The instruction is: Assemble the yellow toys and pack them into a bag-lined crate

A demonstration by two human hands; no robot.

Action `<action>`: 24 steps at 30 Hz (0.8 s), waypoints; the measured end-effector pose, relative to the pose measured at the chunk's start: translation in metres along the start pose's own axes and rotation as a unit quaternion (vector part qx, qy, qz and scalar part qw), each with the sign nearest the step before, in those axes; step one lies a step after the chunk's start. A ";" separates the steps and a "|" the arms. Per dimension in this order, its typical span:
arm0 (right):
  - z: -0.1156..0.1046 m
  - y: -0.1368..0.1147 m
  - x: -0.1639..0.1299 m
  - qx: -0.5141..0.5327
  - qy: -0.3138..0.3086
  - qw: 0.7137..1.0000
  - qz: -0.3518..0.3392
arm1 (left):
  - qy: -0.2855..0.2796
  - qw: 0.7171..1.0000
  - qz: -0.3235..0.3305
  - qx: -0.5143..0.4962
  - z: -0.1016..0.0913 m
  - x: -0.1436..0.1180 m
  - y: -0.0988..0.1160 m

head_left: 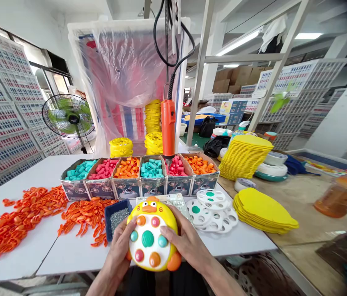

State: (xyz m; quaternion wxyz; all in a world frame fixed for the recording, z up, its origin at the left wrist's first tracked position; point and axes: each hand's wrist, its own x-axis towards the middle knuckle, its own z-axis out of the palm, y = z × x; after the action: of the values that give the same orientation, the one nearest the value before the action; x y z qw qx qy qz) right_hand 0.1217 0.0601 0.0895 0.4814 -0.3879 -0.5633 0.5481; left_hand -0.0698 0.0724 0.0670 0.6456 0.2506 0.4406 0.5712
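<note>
Orange plastic pieces (22, 220), glossy, curved, heaped toward the tabletop's (77, 257) left edge. Dark blue tray (108, 222), rectangular, holding small grey metal pieces (119, 217). Left hand (119, 240): fingers curled part-closed around one side of a duck toy (148, 238), thumb on its front. The toy: smooth yellow plastic, rounded, domed buttons (155, 260), at the tabletop's near edge. Right hand (187, 232): fingers gripping the opposite side, thumb by a teal button (162, 242). White discs (210, 200), holed, stacked.
</note>
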 end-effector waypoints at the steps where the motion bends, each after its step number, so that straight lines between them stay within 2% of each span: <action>1: 0.001 0.001 0.000 0.008 -0.002 1.000 0.006 | -0.002 1.000 0.005 -0.003 -0.001 0.001 -0.001; 4: 0.004 0.003 -0.005 0.005 -0.001 1.000 0.011 | -0.016 1.000 0.005 -0.014 -0.003 0.001 0.000; 10: 0.006 0.003 -0.012 -0.033 0.009 0.999 -0.007 | -0.016 0.998 -0.045 -0.028 -0.008 -0.002 -0.002; 13: 0.008 0.013 -0.011 -0.041 0.010 0.999 0.020 | -0.010 0.999 -0.043 -0.017 -0.017 -0.001 -0.009; 17: 0.022 0.024 -0.011 -0.014 0.012 0.998 0.055 | -0.004 0.999 -0.036 -0.009 -0.034 -0.002 -0.014; 19: 0.031 0.026 -0.012 0.025 -0.017 0.997 0.069 | -0.019 0.999 -0.033 0.006 -0.045 -0.005 -0.012; 21: 0.036 0.027 -0.015 0.049 -0.079 0.991 0.094 | -0.033 0.998 -0.029 0.034 -0.060 -0.010 -0.002; 23: 0.037 0.029 -0.017 0.028 -0.146 0.982 0.118 | -0.025 0.997 -0.021 0.071 -0.080 -0.019 0.016; 24: 0.037 0.031 -0.018 0.005 -0.170 0.978 0.123 | -0.003 0.996 -0.013 0.091 -0.093 -0.025 0.028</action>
State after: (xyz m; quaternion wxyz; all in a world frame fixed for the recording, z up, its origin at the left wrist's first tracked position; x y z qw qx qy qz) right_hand 0.0876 0.0368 0.0589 0.3099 -0.3531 -0.5821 0.6637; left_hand -0.1626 0.0378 0.0526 0.6287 0.3043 0.4921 0.5196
